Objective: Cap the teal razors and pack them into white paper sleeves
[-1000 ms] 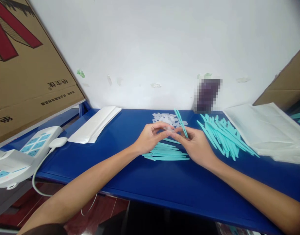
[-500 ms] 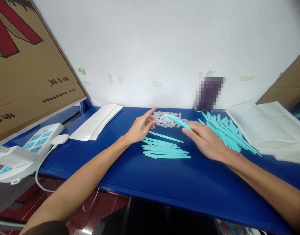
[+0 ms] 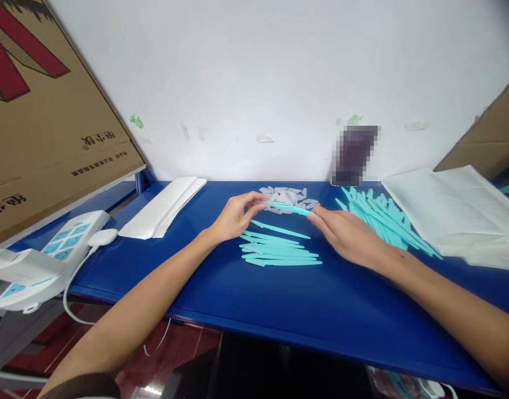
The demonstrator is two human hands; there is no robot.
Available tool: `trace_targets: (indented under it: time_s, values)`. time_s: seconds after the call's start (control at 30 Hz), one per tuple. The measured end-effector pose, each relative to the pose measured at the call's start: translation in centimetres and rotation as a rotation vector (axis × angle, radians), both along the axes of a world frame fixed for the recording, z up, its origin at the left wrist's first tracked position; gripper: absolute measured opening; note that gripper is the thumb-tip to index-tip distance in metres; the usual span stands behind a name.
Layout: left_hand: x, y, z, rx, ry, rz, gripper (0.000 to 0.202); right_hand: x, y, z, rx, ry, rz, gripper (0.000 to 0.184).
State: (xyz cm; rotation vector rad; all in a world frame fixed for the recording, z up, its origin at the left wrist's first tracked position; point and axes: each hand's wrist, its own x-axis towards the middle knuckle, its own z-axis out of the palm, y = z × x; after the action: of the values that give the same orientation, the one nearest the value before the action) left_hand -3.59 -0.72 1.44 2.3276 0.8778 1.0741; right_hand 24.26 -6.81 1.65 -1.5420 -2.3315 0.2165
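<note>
My right hand [image 3: 341,233] pinches the handle of a turquoise eyebrow razor [image 3: 291,208], which points left in front of me. My left hand [image 3: 240,215] is closed, thumb against fingers, on a small translucent blade cap [image 3: 268,204] at the razor's tip. Whether the cap is over the blade I cannot tell. Behind the razor lies a pile of similar translucent caps [image 3: 294,195]. Below my hands, several turquoise razors [image 3: 281,256] lie in a loose row. A larger heap of turquoise razors [image 3: 379,216] spreads just beyond my right hand.
On the blue table [image 3: 254,307], flat white packaging [image 3: 161,208] lies left and a whitish bag [image 3: 454,213] right. A power strip [image 3: 67,235] with a plugged-in cable sits at the left edge. A pixelated dark object [image 3: 354,155] leans on the wall; a cardboard box [image 3: 59,133] stands left.
My left hand has gone from spread fingers to a pinch with a cap. The razor in my right hand has tipped down to nearly level, and its tip now meets my left fingers.
</note>
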Motion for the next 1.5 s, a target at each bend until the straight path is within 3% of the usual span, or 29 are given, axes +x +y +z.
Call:
trace_targets:
  time_s: [0.5, 0.9, 1.27, 1.5]
  values:
    - [0.4, -0.4, -0.2, 0.045, 0.03, -0.042, 0.021, -0.4, -0.3, 0.2, 0.021, -0.023, 0.047, 0.034]
    - [1.4, -2.2, 0.8, 0.357, 0.146, -0.12, 0.019, -1.4, -1.1, 0.4, 0.14, -0.086, 0.127, 0.032]
    - [1.7, -2.5, 0.6, 0.38, 0.093, -0.115, 0.019, -1.7, -1.3, 0.5, 0.214, -0.085, 0.155, 0.03]
    - [0.5, -0.4, 1.0, 0.253, 0.375, -0.153, 0.028, -2.5, 0.9, -1.1, 0.13, -0.039, 0.152, 0.035]
